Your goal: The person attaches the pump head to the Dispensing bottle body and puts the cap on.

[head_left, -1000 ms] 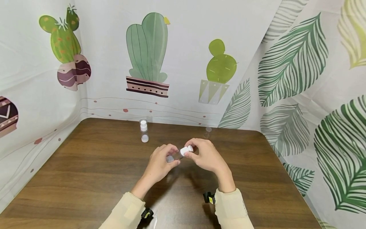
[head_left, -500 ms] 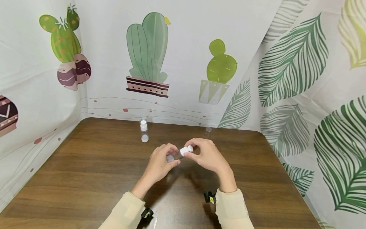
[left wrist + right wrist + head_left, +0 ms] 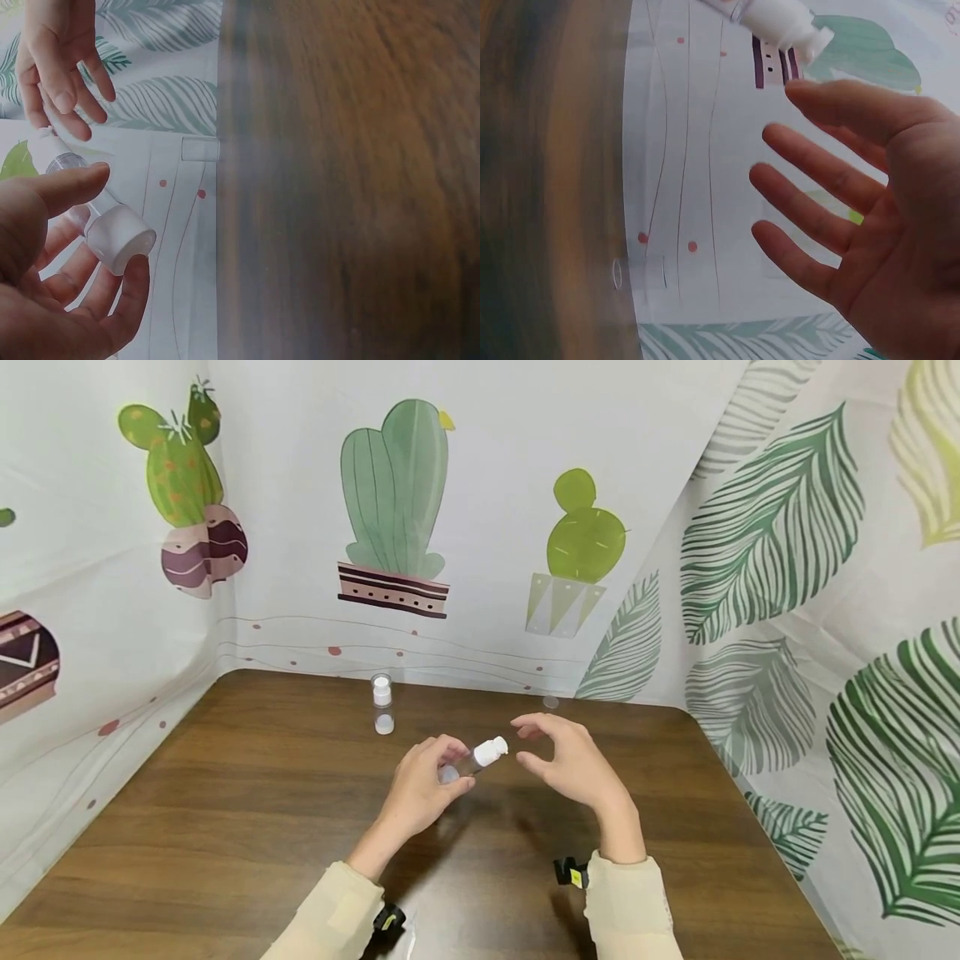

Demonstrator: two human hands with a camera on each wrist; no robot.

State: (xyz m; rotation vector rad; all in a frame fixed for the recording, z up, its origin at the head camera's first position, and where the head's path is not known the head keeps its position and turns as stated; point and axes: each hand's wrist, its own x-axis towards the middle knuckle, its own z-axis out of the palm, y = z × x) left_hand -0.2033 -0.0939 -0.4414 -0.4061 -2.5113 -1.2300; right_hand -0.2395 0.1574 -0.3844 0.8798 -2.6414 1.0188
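My left hand (image 3: 429, 785) grips a small clear pump bottle (image 3: 468, 766) with a white base and a white pump top (image 3: 784, 24). The bottle is held tilted, its pump end pointing up and to the right, uncapped. In the left wrist view the thumb lies across the clear body while the fingers curl under the white base (image 3: 120, 238). My right hand (image 3: 573, 760) is just right of the pump top, apart from it, fingers loosely spread and holding nothing.
A second pump bottle (image 3: 383, 703), with a clear cap over its white pump, stands upright at the back left of the wooden table (image 3: 225, 827). Near the back edge on the right is a clear cap (image 3: 551, 702). A patterned cloth (image 3: 495, 510) hangs behind the table.
My right hand has let go of the white pump top and drawn back to the right, its fingers now apart. The left hand keeps hold of the bottle. The head view has shifted slightly.
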